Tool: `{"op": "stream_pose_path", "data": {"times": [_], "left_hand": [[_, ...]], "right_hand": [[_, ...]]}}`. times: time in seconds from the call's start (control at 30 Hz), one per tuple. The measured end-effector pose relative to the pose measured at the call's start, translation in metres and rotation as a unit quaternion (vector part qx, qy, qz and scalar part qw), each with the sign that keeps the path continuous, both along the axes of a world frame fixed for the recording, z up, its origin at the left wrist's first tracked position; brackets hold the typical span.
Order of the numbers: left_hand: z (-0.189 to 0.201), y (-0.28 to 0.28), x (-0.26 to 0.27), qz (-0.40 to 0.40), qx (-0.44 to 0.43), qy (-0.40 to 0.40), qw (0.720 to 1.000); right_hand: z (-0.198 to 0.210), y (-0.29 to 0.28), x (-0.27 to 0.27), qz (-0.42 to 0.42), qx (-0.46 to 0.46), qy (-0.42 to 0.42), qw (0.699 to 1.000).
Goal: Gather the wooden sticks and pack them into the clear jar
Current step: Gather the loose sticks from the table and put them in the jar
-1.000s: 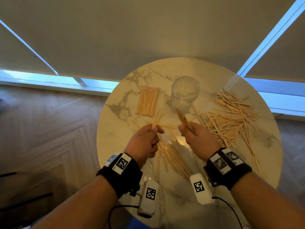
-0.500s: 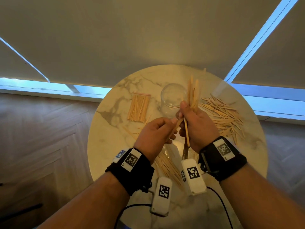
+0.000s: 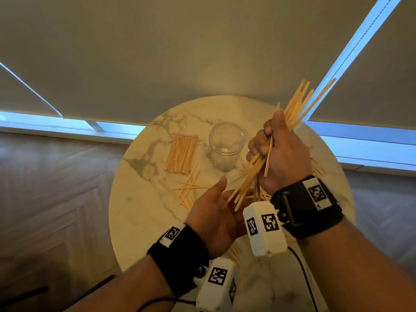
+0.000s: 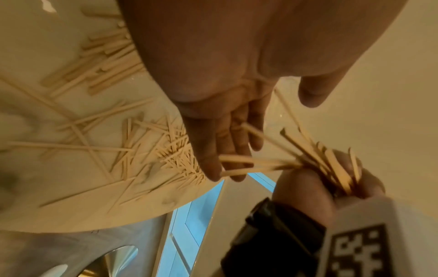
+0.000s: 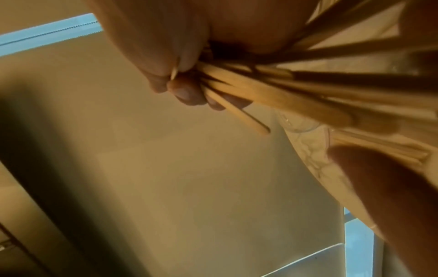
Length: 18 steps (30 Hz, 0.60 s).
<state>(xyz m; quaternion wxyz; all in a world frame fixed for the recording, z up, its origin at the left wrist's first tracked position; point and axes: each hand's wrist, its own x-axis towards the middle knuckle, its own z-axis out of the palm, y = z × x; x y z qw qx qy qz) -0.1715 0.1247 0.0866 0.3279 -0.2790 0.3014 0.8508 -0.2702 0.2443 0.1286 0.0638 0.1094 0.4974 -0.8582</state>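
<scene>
Wooden sticks (image 3: 295, 109) are being gripped in a bundle by the right hand (image 3: 281, 154) above the worktop (image 3: 139, 199); the left hand (image 3: 216, 210) is lying flat-fingered under their lower ends.

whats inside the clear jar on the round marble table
No wooden sticks show inside the clear jar; through its open mouth only its glass base and the round marble table appear. The right hand covers nothing of the jar's opening.

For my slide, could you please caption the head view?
Right hand grips stick bundle beside clear jar.
</scene>
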Motion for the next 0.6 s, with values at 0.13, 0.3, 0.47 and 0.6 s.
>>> {"op": "stream_pose_path", "data": {"times": [0.13,0.3,0.47,0.6], "left_hand": [[0.003,0.005,-0.005,-0.012,-0.033,0.011,0.999],[0.009,0.004,-0.013,0.004,-0.088,0.089,0.992],[0.024,0.009,-0.025,0.001,-0.188,0.144,0.971],[0.03,0.014,-0.03,0.042,-0.163,0.109,0.98]], "right_hand": [[0.004,0.003,-0.004,0.0,-0.008,0.024,1.0],[0.005,0.008,-0.002,-0.008,0.019,0.013,1.0],[0.013,0.009,-0.001,-0.04,-0.039,0.004,0.998],[0.021,0.008,0.001,-0.027,-0.077,0.031,0.996]]}}
